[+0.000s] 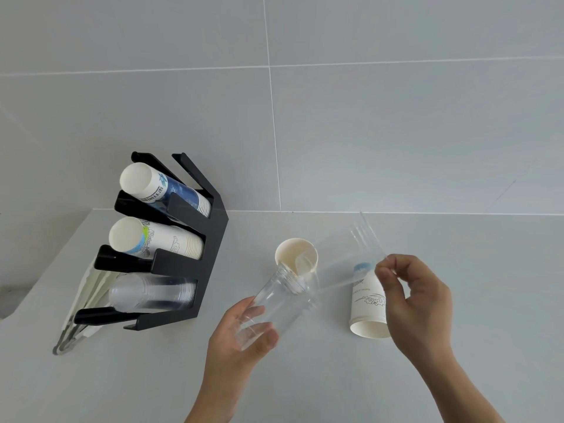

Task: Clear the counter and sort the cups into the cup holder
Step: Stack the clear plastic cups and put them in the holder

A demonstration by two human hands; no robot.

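Observation:
A black three-slot cup holder (210, 239) stands at the counter's back left. Its top slot holds blue-printed paper cups (171, 190), the middle slot white paper cups (158, 239), the bottom slot clear plastic cups (152, 293). My left hand (241, 334) grips a short stack of clear plastic cups (280, 300) by its base, mouth pointing up and right. My right hand (418, 297) pinches the rim of another clear plastic cup (351, 254), whose bottom end sits in the stack's mouth. Behind them an upright paper cup (296, 254) stands open. An upside-down printed paper cup (367, 303) stands partly behind my right hand.
The grey counter (305, 377) meets a grey tiled wall (335, 117) at the back. Metal tongs (70, 334) and white paper sleeves lie on the counter left of the holder, partly under it. The counter's left edge drops off near the holder.

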